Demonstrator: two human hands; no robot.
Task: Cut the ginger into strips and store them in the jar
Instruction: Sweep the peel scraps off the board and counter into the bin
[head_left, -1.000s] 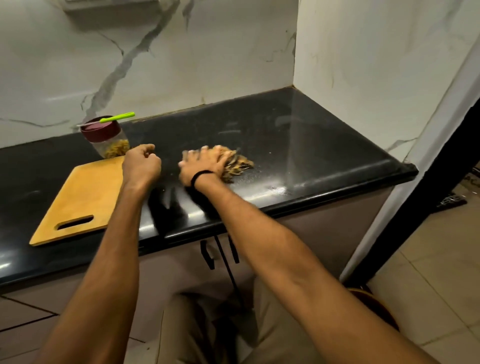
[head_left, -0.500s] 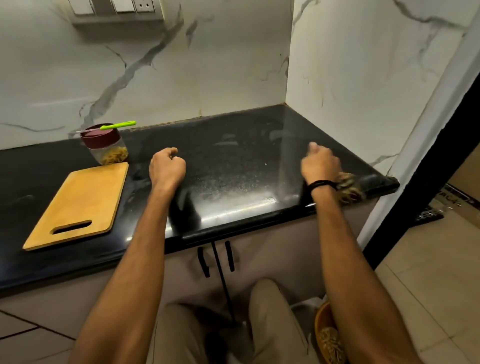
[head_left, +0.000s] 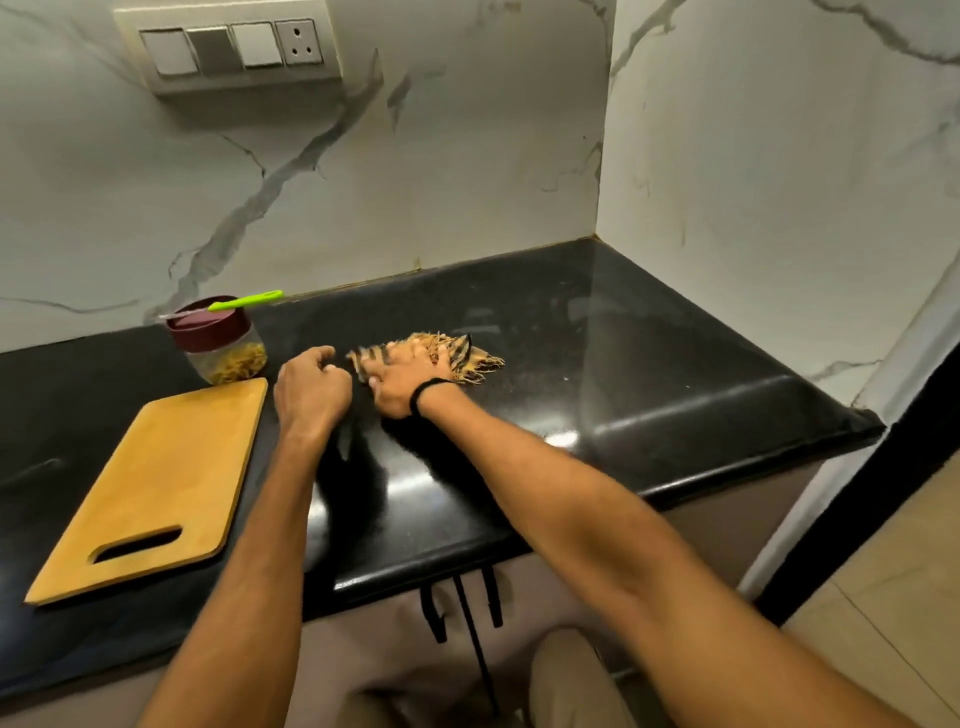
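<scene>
Now the black desk (head_left: 623, 364) is being wiped, so cutting looks finished. The bare cutting board (head_left: 171, 467) lies at eight o'clock. At ten o'clock the lidded jar (head_left: 218, 343) holds the ginger strips (head_left: 236, 364), with a green knife (head_left: 244, 301) across its lid. At centre, the right hand (head_left: 402, 382) presses straight fingers (head_left: 395, 361) on a striped cloth (head_left: 462, 356). The left hand (head_left: 311, 387) is fisted, seemingly empty. Next, sweep the cloth onward.

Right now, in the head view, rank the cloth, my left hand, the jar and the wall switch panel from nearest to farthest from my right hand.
1. cloth: under the right hand, touching it.
2. left hand: just to its left, on the counter.
3. jar: further left, near the back wall.
4. switch panel: high on the wall.
</scene>
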